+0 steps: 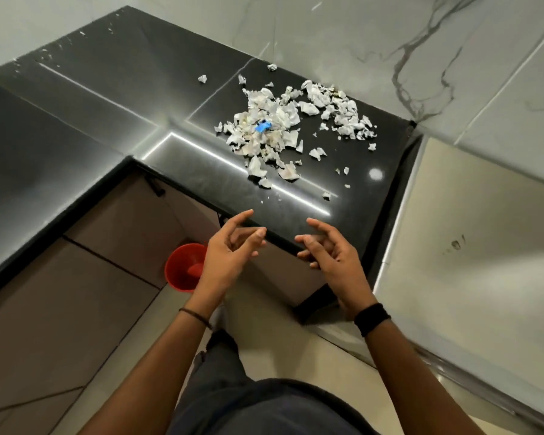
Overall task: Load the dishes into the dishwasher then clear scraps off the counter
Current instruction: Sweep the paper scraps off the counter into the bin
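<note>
Both hands were up and empty. The fingers (240,216) of the left hand (230,249) were spread and loosely curled, holding nothing. The right hand (330,252) mirrored it, palm turned inward, its fingers (318,226) apart and softly bent, gripping nothing either. The two hands hovered just at the front edge of the worktop (107,98), near each other but not touching. A thin dark cord (195,315) circled the left wrist, and a broad black band (372,318) wrapped the right.

Further out, the worktop was a glossy black slab in an L shape, mirror-smooth, with bright strip-light reflections streaking across it. The scraps (274,127) lay on it well beyond the hands, towards the back corner. They were a ragged heap of crumpled, torn white paper bits, thick in the middle and thinning to stray flecks toward the front edge. One small blue scrap (262,127) sat on the heap.

Below the left hand, a round red bucket (182,268) stood on the pale tiled floor (264,340), against flat matte beige cabinet fronts (123,227). On the right stood a brushed metal panel (468,246) with a dull sheen. Behind it all rose a wall (390,42) of white marble-look tiles with grey veins.
</note>
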